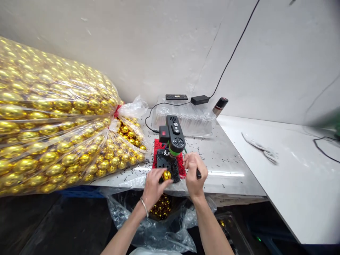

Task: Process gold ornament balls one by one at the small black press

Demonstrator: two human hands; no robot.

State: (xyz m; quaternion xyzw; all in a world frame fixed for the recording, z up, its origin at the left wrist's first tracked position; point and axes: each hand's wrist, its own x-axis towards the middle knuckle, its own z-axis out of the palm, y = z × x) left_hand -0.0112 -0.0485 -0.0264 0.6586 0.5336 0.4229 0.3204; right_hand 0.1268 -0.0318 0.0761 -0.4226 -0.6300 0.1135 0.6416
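Note:
My left hand (154, 186), with a bracelet at its wrist, pinches a shiny gold ball (166, 175) between thumb and fingers. The ball is at the front edge of a small bench press (175, 132), black and green with a red switch box at its side. Beside the press, my right hand (196, 173) is wrapped round a lever handle (198, 174); only its black end shows clearly. Under the press lies a red mat (182, 166) with a dark base on it. Below the table edge, a plastic-lined container holds many gold balls (162, 207).
Huge clear bags of gold balls (53, 141) crowd the left side. Behind the press are a clear plastic tray (186, 120), a power adapter (200, 100), a phone (176, 96) and a bottle (220, 106). Black scraps litter the table. Gloves (261, 148) lie on the right table.

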